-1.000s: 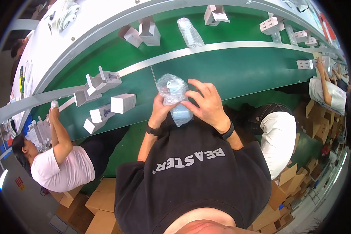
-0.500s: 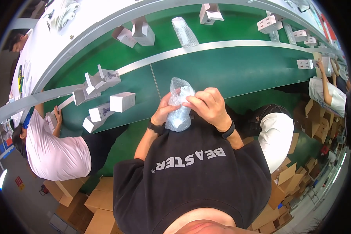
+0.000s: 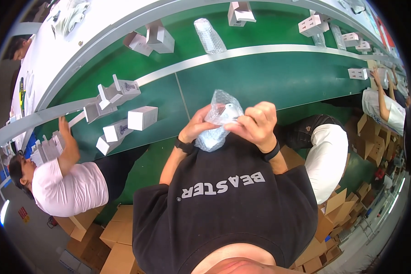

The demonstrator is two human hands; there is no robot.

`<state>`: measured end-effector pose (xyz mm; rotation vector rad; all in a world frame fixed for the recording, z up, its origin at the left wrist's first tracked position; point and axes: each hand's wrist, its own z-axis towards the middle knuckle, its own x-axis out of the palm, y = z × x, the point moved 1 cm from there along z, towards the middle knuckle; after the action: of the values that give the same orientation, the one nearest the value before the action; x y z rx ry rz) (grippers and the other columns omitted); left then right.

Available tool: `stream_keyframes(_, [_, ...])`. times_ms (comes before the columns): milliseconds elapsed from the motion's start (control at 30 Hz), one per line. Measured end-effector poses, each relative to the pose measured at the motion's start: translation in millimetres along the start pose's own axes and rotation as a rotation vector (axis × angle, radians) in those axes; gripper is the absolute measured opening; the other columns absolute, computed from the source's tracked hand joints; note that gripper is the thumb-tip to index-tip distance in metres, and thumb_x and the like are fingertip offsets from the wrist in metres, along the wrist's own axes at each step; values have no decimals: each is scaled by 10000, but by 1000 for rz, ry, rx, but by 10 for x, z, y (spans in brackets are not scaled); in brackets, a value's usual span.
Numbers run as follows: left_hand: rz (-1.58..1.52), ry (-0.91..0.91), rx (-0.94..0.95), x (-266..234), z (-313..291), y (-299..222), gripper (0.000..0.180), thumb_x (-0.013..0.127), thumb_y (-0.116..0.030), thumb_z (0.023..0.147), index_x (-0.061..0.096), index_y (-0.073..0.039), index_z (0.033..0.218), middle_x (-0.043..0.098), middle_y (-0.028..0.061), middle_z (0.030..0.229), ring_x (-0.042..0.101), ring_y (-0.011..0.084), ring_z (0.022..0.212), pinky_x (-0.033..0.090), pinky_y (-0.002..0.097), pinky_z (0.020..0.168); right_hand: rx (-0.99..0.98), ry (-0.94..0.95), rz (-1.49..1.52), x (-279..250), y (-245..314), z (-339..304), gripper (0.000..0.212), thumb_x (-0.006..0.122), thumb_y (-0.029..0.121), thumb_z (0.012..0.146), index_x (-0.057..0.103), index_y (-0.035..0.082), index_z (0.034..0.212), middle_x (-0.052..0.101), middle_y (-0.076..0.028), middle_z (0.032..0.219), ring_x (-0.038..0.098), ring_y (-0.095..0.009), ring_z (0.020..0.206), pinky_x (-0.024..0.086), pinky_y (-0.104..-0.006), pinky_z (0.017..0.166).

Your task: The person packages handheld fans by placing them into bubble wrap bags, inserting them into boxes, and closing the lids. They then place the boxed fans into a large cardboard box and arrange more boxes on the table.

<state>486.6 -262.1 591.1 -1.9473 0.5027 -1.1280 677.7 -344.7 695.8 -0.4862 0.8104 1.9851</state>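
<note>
In front of my chest I hold a bubble-wrap bag (image 3: 210,139) tilted up to the right. A smooth white item (image 3: 231,111) shows at its upper end; its kind is hard to make out through the wrap. My left hand (image 3: 198,125) is closed around the bag's left side, with some fingers hidden behind it. At the bag's right edge, beside the white item, my right hand (image 3: 259,126) pinches the plastic between thumb and fingers. Both hands are over the near edge of the green belt.
White cartons (image 3: 143,118) stand on the belt to my left, some with open flaps. A bubble-wrapped item (image 3: 209,36) and open white boxes (image 3: 160,37) lie beyond the metal rail (image 3: 260,49). Co-workers sit at left (image 3: 71,187) and far right. Brown cardboard boxes (image 3: 118,233) stand behind me.
The bag has tilted rightward, and my right hand has moved slightly right, now pinching the bag's edge. The left co-worker's arm has risen, and that person has leaned back.
</note>
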Motion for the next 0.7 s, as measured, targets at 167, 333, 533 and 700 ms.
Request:
stream_keyframes(167, [-193, 128, -1, -241, -42, 120, 697, 678, -94, 772, 437, 38, 1412, 560, 120, 1346, 539, 217, 1242, 416, 350, 1062, -2, 218, 325, 19, -164, -16, 213, 801, 152, 708, 618, 114, 809, 615, -3, 894, 552, -192, 727, 475, -323, 652])
stream_keyframes(333, [-242, 252, -55, -287, 36, 225, 701, 688, -126, 788, 429, 39, 1418, 572, 128, 1335, 559, 223, 1221, 420, 353, 1059, -31, 261, 281, -17, -175, -68, 305, 815, 45, 629, 651, 114, 877, 635, -7, 908, 558, -203, 764, 493, -315, 647])
stream_keyframes(533, [-379, 86, -41, -351, 6, 309, 753, 731, -214, 747, 436, -4, 1407, 573, 170, 1318, 602, 288, 1167, 475, 416, 1017, -102, 169, 242, 106, -4, -154, 326, 791, 16, 642, 670, 106, 931, 639, -1, 913, 570, -195, 738, 500, -298, 626])
stream_keyframes(700, [-408, 39, -27, -372, 14, 300, 797, 749, -230, 734, 413, -14, 1424, 563, 165, 1323, 598, 292, 1164, 478, 413, 1005, -47, 153, 232, 152, -19, -129, 302, 774, -6, 665, 673, 90, 933, 642, -10, 913, 579, -197, 753, 504, -306, 652])
